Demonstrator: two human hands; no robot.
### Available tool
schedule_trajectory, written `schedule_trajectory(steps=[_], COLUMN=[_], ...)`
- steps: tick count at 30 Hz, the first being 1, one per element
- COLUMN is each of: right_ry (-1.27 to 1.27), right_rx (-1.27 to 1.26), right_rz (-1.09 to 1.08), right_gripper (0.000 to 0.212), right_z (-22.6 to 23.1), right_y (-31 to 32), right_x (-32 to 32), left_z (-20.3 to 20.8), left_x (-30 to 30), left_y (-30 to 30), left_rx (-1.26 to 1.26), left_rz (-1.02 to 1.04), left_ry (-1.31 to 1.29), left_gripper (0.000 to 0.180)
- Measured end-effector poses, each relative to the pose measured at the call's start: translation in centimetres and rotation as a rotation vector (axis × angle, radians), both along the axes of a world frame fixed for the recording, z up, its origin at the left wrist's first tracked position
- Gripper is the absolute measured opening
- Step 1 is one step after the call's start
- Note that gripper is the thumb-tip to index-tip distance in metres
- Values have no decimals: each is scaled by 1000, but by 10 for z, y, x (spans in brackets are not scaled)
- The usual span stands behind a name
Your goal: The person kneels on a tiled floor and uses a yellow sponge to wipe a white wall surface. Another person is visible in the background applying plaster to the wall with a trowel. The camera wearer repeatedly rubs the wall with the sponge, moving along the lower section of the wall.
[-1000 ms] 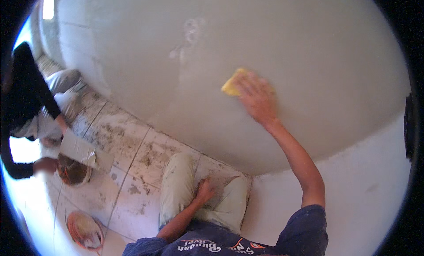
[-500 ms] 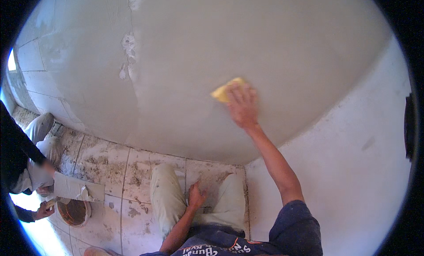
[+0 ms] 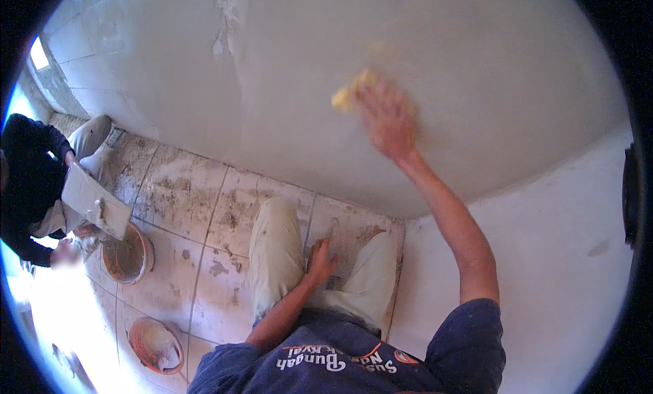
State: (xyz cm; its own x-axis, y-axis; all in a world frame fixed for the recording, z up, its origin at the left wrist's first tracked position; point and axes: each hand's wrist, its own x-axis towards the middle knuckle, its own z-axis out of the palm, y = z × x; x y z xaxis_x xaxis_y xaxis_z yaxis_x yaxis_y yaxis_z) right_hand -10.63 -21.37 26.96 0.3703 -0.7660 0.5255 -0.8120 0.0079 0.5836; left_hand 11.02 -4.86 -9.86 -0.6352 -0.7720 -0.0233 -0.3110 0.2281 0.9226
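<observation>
Against the pale plastered wall, the right hand pressed a yellow sponge, fingers spread over it and blurred. Below the wall, the left hand rested flat and open between the person's knees on the dirty tiled floor. Left of that, another person held a board above 1 orange bucket.

Yellow foam sponge; matt smooth plaster wall; smeared floor tiles.
</observation>
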Motion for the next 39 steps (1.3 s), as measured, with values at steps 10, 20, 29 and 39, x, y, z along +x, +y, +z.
schedule_trajectory(steps=[10,20,29,39], right_ry=[-236,138,-84,-82], right_rx=[-500,380,-314,-300], right_rz=[-231,32,-201,-268], right_gripper=[67,63,58,58], right_z=[39,-120,19,61], right_y=[51,19,84,47], right_x=[-81,-27,-93,-25], left_z=[-3,6,101,333], left_x=[11,10,13,-64], left_y=[1,20,-16,-109], left_rx=[20,45,-37,-58], left_rz=[1,-46,-151,-53], left_ry=[2,-42,229,934], left_gripper=[61,62,51,57])
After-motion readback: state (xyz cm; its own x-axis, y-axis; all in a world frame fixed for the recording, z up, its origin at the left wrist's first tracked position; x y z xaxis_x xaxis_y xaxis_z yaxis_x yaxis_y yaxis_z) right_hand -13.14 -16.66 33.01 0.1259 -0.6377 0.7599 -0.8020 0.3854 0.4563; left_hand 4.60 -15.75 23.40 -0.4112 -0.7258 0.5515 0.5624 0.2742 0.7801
